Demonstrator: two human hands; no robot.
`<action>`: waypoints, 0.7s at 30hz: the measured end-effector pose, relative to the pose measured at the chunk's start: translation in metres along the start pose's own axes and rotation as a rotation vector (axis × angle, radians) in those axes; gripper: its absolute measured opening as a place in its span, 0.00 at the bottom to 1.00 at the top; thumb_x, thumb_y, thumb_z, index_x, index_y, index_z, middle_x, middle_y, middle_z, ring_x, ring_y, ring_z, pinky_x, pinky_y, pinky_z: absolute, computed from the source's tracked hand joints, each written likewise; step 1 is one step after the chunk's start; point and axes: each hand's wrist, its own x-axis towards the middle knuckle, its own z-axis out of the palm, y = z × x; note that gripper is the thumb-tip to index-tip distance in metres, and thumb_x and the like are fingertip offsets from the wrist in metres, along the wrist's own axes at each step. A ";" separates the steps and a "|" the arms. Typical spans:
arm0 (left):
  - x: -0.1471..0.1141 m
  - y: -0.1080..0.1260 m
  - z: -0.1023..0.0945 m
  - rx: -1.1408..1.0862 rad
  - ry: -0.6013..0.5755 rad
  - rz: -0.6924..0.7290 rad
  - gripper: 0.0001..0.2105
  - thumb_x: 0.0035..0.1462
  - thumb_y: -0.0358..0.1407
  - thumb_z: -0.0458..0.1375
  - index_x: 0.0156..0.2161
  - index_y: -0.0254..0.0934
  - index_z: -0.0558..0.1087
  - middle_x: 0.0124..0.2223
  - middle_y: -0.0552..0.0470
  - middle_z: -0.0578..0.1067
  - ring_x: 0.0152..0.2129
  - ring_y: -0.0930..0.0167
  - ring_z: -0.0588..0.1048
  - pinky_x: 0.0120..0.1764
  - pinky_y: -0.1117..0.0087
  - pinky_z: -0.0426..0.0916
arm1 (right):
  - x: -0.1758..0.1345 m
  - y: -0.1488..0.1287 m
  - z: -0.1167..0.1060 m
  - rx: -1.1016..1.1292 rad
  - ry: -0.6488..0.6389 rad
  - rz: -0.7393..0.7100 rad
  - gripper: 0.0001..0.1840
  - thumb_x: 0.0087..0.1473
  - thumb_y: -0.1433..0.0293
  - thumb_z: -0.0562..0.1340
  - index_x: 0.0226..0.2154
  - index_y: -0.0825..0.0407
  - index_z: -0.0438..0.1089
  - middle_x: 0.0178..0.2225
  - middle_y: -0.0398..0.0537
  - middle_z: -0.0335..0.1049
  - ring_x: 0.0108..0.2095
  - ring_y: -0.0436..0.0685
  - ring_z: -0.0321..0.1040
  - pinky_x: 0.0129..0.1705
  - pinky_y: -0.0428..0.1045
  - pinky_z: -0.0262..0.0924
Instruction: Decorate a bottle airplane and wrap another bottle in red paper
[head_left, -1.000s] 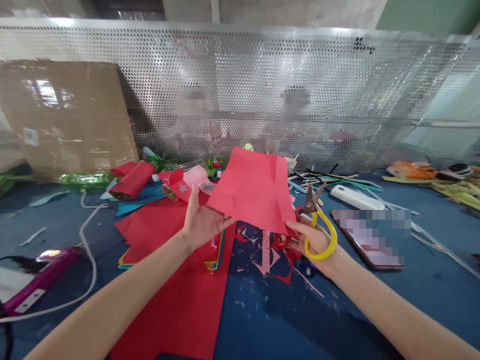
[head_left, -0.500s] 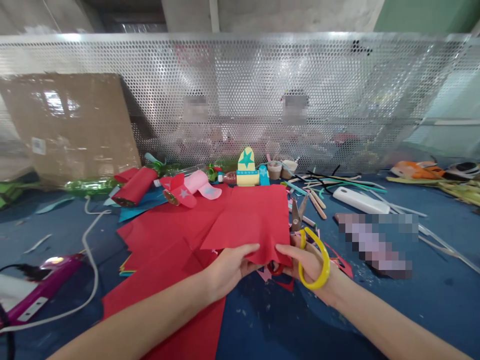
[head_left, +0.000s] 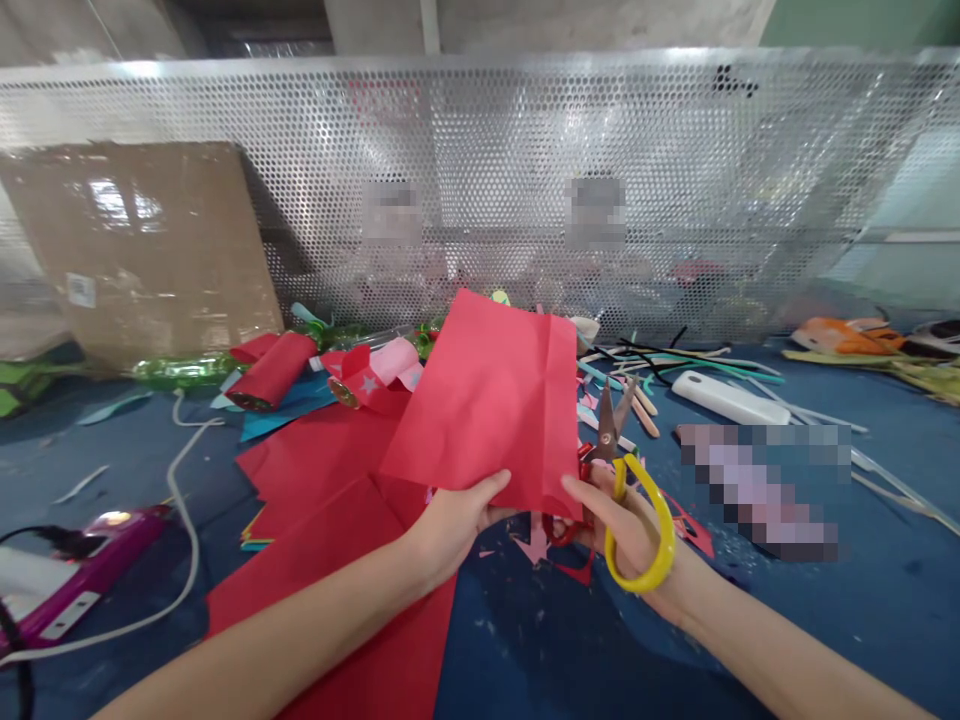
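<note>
at frame centre, the left hand [head_left: 456, 528] and right hand [head_left: 630, 525] are pinching a red sheet [head_left: 480, 400] by its lower edge, seemingly supporting it between them; the right hand is also carrying scissors [head_left: 606, 440], probably leaving its fingertips free.

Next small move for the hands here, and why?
Probably let the left hand hold the red sheet alone, freeing the right hand to work the scissors. Both hands now pinch the sheet's near edge, so the right thumb is taken up, while the scissors sit in that same hand, blades parted, just beside the sheet.
</note>
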 end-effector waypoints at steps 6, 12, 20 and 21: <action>0.012 0.016 -0.003 -0.104 0.150 0.103 0.04 0.53 0.24 0.58 0.33 0.30 0.76 0.32 0.46 0.80 0.26 0.67 0.79 0.33 0.69 0.76 | -0.003 0.000 -0.003 -0.030 -0.128 0.169 0.31 0.41 0.39 0.59 0.26 0.51 0.64 0.16 0.38 0.62 0.15 0.47 0.58 0.22 0.48 0.62; 0.027 0.031 -0.010 -0.197 0.242 0.209 0.10 0.54 0.19 0.55 0.24 0.31 0.73 0.25 0.52 0.77 0.22 0.74 0.76 0.32 0.72 0.76 | -0.021 -0.003 0.000 -0.273 -0.324 0.318 0.44 0.36 0.30 0.47 0.28 0.54 0.65 0.14 0.39 0.60 0.14 0.49 0.59 0.22 0.50 0.63; 0.030 0.042 -0.013 -0.254 0.273 0.244 0.09 0.55 0.20 0.56 0.26 0.29 0.73 0.24 0.49 0.76 0.22 0.73 0.77 0.34 0.72 0.77 | -0.034 -0.015 -0.014 -0.618 -0.461 0.291 0.42 0.48 0.35 0.39 0.33 0.54 0.65 0.15 0.39 0.61 0.17 0.49 0.64 0.22 0.44 0.55; 0.029 0.043 -0.013 -0.259 0.271 0.244 0.09 0.55 0.20 0.56 0.26 0.28 0.73 0.25 0.49 0.76 0.22 0.73 0.77 0.35 0.72 0.77 | -0.034 -0.014 -0.016 -0.635 -0.461 0.285 0.41 0.50 0.37 0.39 0.33 0.54 0.65 0.15 0.39 0.61 0.17 0.49 0.64 0.22 0.44 0.55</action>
